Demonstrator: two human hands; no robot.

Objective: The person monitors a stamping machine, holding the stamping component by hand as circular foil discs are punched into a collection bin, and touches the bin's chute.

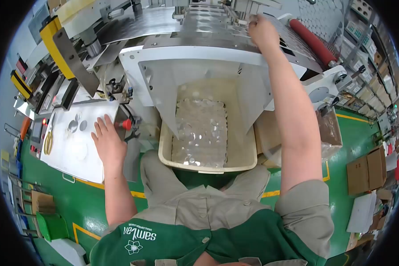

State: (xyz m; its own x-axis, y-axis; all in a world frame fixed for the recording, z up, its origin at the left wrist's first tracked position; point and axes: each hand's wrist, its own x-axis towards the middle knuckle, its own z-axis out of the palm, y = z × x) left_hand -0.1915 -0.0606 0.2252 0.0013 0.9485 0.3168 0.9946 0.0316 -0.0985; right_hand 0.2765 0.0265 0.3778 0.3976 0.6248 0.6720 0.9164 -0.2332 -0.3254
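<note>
At my left I have a table (91, 108) with a flat white top. Scissors (49, 142) with yellow handles lie near its left edge, and small round discs (83, 126) lie beside them, close together. A pale round shape (80, 150) shows nearer to me, too faint to make out. My left fingers (100, 124) are spread over the right side; whether they touch the top, I can't tell.

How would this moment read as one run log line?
left hand: open, at white board's edge | right hand: at machine top | scissors: on board | tub: below machine, holding clear pieces
</note>
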